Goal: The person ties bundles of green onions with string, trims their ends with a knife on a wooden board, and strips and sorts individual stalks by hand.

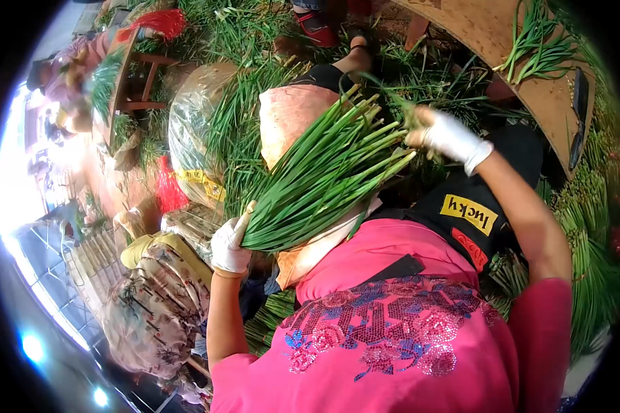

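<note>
A large bunch of long green leafy stalks [324, 172] lies across my lap, pale stem ends to the upper right. My left hand [231, 242], in a white glove, is closed round the leafy end, thumb on top. My right hand [448, 138], in a white glove with brownish fingertips, is just beyond the stem ends. Its fingers are bent together and slightly blurred, and a thin blurred strand curves beside them; what they hold is too unclear to name. Under the bunch is a pinkish cloth [293, 117] over my leg.
More green stalks are heaped on the floor [244, 138] ahead, beside a clear plastic bag [193, 131]. A wooden board [489, 27] at the upper right bears a small bunch [541, 51] and a dark tool [580, 103]. Another person [158, 303] sits at the left; further people are beyond.
</note>
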The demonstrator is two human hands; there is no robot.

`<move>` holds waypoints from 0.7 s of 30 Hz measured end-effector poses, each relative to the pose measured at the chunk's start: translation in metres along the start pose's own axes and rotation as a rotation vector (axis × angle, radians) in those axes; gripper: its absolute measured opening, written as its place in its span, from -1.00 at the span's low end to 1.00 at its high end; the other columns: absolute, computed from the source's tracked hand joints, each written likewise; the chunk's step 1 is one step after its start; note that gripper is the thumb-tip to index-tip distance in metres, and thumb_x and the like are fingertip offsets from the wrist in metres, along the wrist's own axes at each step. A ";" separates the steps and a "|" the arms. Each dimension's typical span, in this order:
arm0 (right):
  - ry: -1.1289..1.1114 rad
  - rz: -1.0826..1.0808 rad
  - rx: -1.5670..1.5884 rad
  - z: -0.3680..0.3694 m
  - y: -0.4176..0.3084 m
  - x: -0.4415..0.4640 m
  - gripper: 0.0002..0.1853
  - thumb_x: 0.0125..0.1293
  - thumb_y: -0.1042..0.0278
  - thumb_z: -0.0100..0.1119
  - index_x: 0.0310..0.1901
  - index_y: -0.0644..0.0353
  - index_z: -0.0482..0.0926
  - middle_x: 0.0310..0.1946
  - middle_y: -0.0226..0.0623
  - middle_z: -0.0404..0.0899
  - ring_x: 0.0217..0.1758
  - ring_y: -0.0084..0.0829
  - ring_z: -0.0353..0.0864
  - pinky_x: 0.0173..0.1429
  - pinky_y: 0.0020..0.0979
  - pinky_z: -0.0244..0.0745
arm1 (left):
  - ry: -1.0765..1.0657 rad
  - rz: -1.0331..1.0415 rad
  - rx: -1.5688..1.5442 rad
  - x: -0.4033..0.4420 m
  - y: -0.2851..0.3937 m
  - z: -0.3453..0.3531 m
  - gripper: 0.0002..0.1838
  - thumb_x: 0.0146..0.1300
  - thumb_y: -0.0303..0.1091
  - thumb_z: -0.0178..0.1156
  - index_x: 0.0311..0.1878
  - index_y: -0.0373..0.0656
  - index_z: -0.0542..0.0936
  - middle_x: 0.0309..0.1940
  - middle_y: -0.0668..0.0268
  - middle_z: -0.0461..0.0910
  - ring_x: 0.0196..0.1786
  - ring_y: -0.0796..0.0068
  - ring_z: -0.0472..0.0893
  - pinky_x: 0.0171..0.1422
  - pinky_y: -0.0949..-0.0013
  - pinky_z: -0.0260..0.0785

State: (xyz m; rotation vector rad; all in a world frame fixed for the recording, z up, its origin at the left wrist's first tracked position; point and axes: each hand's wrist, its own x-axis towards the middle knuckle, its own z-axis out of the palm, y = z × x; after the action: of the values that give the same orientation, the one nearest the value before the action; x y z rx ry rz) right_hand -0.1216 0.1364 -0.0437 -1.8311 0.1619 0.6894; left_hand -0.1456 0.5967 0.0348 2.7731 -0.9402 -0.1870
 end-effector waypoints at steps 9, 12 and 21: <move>0.281 0.080 0.354 -0.061 0.073 0.028 -0.72 0.31 0.16 0.06 -0.17 0.22 0.55 -0.32 -0.32 0.61 -0.53 -0.67 0.39 -0.50 -0.63 0.27 | -0.016 -0.064 0.041 -0.011 0.002 0.004 -0.42 -0.09 -0.40 0.32 0.11 -0.09 0.47 -0.36 0.17 0.55 -0.41 0.11 0.55 -0.37 0.24 0.40; 0.358 -0.123 -0.176 -0.021 0.004 0.022 -0.46 0.23 -0.14 0.10 -0.05 0.23 0.58 -0.17 -0.19 0.63 -0.17 -0.40 0.58 -0.06 -0.42 0.44 | 0.062 -0.009 0.045 0.000 0.007 0.001 -0.34 -0.09 -0.48 0.23 0.20 0.11 0.48 -0.47 0.25 0.52 -0.45 0.19 0.53 -0.40 0.25 0.38; -0.171 -0.197 0.542 0.029 -0.011 0.053 -0.62 0.23 0.10 0.23 -0.10 0.26 0.52 -0.23 -0.41 0.55 -0.12 -0.59 0.48 0.03 -0.54 0.37 | -0.061 -0.062 0.086 0.005 0.012 -0.014 -0.29 -0.11 -0.49 0.21 0.24 0.19 0.45 -0.52 0.26 0.47 -0.47 0.19 0.51 -0.41 0.24 0.37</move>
State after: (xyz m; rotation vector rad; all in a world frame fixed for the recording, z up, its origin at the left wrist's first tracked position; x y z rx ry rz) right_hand -0.0849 0.1785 -0.0686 -1.2447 0.0465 0.5893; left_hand -0.1464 0.5866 0.0514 2.8928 -0.8978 -0.2475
